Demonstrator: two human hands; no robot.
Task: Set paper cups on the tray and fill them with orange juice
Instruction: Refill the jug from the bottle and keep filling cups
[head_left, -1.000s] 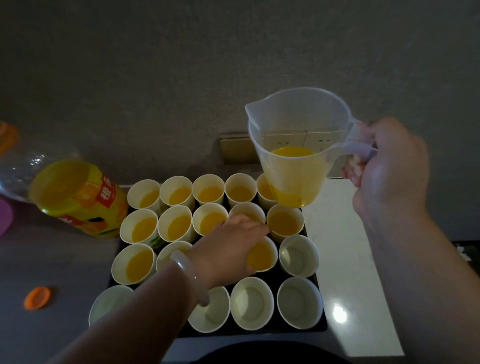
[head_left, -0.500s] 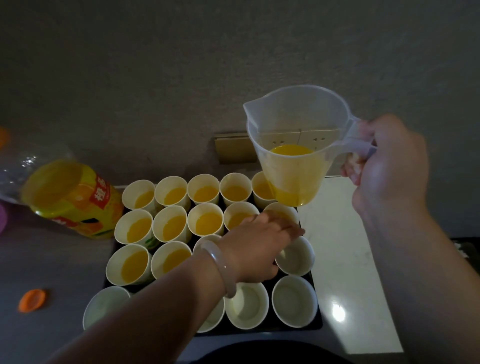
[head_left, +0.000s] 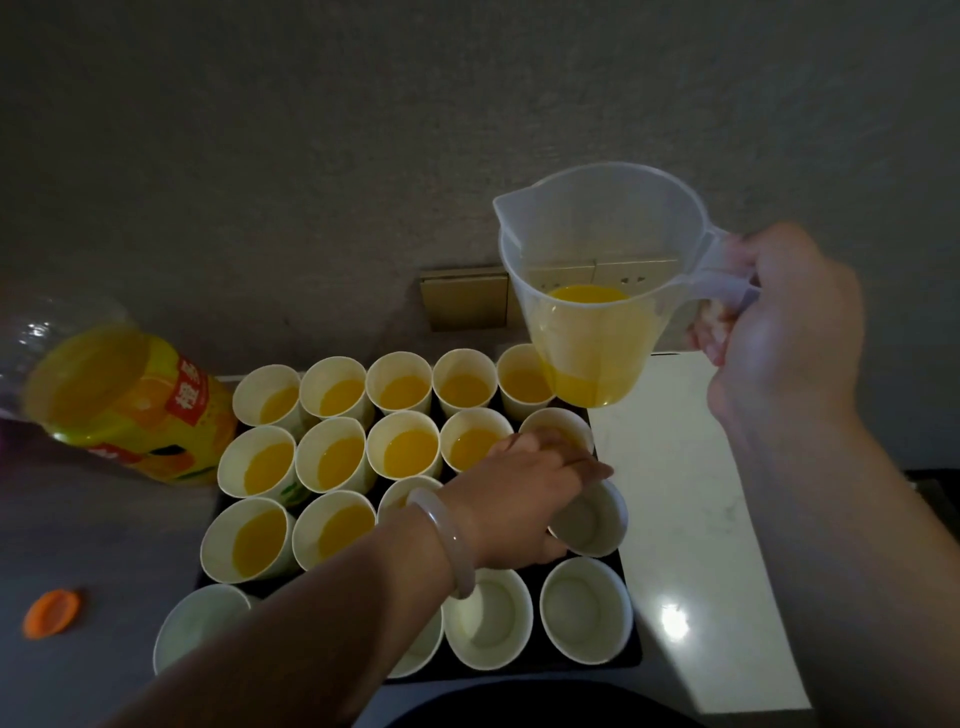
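Note:
A black tray (head_left: 627, 577) carries several white paper cups in rows. The two far rows and the left of the third row, such as one cup (head_left: 410, 449), hold orange juice. The near row, like the cup (head_left: 586, 610), is empty. My left hand (head_left: 524, 499), a pale bangle on its wrist, reaches over the tray and grips the rim of an empty cup (head_left: 595, 522) at the right of the third row. My right hand (head_left: 779, 332) holds the handle of a clear plastic jug (head_left: 597, 291), upright above the tray's far right corner, with juice in its lower part.
A large orange juice bottle (head_left: 130, 405) stands open at the left of the tray. Its orange cap (head_left: 52, 613) lies on the dark counter near the left edge. A white counter strip (head_left: 691, 519) runs right of the tray. A wall socket (head_left: 465, 299) is behind.
My left hand has moved right, from the middle cups to the empty cup at the right of the third row, and taken hold of it. The jug has stayed raised.

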